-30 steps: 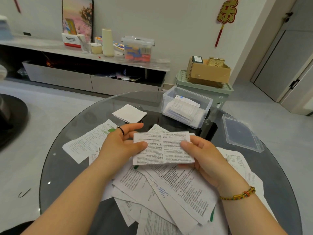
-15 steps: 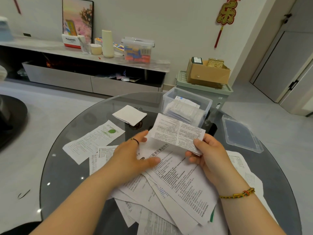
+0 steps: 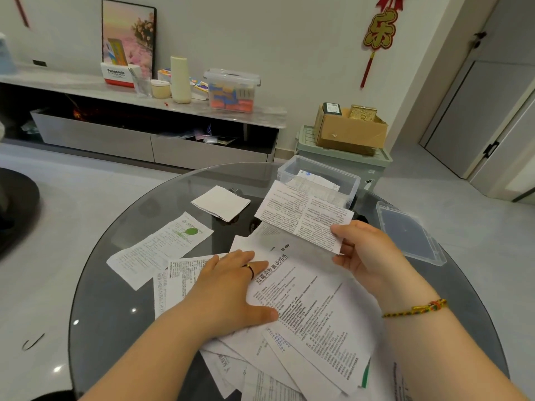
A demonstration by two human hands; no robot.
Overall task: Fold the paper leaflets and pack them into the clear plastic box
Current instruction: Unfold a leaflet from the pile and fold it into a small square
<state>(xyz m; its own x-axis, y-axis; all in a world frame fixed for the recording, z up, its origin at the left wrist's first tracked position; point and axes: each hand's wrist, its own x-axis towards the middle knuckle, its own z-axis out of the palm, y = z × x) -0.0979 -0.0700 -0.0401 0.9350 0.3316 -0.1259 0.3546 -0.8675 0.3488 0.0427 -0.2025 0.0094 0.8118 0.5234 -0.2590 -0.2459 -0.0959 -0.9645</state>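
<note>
My right hand (image 3: 366, 256) pinches a folded printed leaflet (image 3: 301, 215) by its near right corner and holds it above the table, just in front of the clear plastic box (image 3: 318, 172). Folded leaflets lie inside that box. My left hand (image 3: 231, 290) rests flat, fingers apart, on the pile of unfolded leaflets (image 3: 312, 319) near me. A leaflet with a green leaf logo (image 3: 162, 247) lies to the left, and a white folded sheet (image 3: 221, 202) sits further back.
The round glass table (image 3: 115, 285) has its edge close on the left. The box's clear lid (image 3: 411, 233) lies at the right. Beyond the table stand a green bin with a cardboard box (image 3: 347, 131) and a low TV cabinet (image 3: 144, 111).
My left hand let go of the folded leaflet and dropped flat onto the pile. My right hand carried the leaflet up and away toward the clear box.
</note>
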